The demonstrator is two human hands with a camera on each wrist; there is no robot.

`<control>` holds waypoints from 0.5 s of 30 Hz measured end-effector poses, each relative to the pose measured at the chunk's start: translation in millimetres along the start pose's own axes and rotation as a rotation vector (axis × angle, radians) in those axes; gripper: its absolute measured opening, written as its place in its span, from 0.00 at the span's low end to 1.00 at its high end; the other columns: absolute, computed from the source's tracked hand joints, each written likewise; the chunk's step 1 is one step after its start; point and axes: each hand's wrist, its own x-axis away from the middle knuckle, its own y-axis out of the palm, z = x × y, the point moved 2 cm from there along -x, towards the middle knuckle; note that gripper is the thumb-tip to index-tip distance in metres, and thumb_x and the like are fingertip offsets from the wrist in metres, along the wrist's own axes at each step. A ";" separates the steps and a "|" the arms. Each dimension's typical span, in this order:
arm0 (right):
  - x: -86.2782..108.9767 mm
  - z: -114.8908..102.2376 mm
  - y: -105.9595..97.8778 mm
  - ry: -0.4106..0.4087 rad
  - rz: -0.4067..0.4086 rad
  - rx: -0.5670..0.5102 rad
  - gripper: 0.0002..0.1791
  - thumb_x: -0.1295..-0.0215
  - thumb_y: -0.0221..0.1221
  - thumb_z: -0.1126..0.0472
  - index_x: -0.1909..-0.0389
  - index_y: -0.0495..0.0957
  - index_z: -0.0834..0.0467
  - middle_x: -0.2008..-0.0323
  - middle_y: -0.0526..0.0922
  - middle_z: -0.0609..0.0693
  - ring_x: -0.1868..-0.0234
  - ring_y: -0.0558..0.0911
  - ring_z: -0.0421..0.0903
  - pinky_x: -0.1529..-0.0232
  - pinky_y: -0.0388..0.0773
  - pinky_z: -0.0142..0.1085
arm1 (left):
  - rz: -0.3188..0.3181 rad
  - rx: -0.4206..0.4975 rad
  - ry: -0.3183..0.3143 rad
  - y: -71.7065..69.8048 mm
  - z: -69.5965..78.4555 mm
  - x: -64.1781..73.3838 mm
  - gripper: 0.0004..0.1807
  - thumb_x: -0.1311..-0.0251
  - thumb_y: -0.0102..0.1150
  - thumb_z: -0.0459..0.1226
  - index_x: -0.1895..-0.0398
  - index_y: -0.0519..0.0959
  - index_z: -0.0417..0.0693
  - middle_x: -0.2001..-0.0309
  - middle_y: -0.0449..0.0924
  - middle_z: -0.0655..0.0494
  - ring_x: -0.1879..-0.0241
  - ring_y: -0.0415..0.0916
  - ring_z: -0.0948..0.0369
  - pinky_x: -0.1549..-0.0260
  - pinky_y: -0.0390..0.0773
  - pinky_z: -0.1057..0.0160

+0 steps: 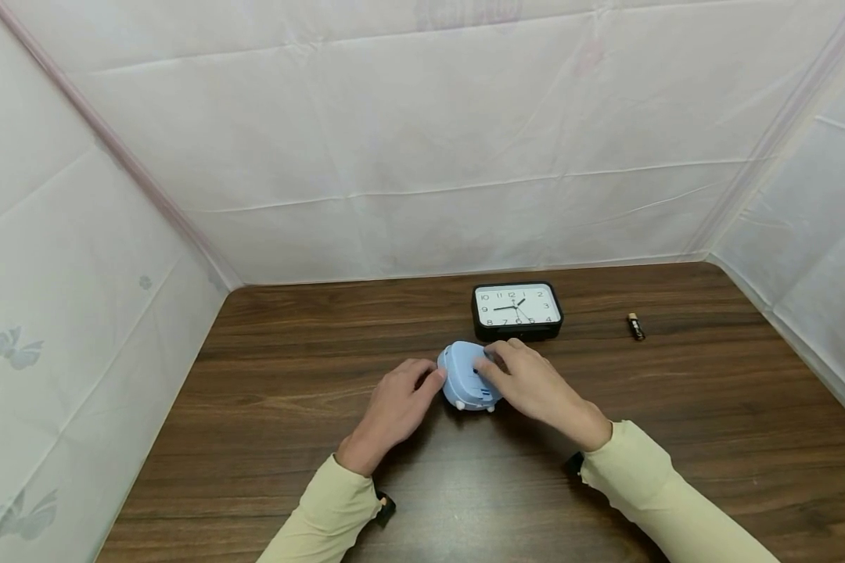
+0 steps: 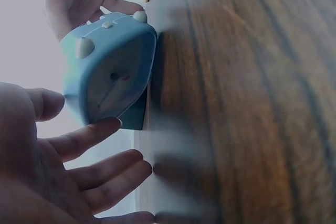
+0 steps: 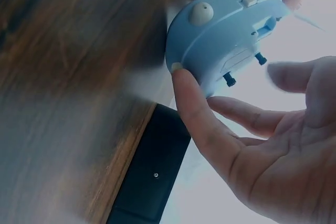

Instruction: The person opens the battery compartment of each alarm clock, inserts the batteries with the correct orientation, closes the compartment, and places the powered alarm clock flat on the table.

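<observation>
A small light blue alarm clock (image 1: 461, 375) is held tilted just over the table, its back upward and its white rounded knobs toward me. Its dial (image 2: 118, 74) faces down in the left wrist view. My left hand (image 1: 400, 400) pinches the clock's left side between thumb and index finger, the other fingers spread. On the opposite side, my right hand (image 1: 531, 383) has its index finger on the front rim. The right thumb (image 3: 294, 76) is by the back, a little apart from two dark pegs (image 3: 229, 79).
Behind the blue clock, a black rectangular clock (image 1: 517, 310) with a white dial lies face up. A small battery (image 1: 635, 326) lies farther right on the brown wooden table (image 1: 289, 336). White sheeting (image 1: 422, 141) encloses the back and sides.
</observation>
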 end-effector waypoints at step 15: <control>-0.9 -3.3 2.1 0.028 -0.040 -0.051 0.21 0.16 0.52 0.55 0.34 0.79 0.62 0.41 0.85 0.57 0.47 0.84 0.50 0.45 0.81 0.52 | -0.054 -0.005 0.044 2.1 1.8 -0.9 0.20 0.22 0.53 0.43 0.34 0.82 0.49 0.36 0.82 0.48 0.34 0.76 0.48 0.33 0.68 0.35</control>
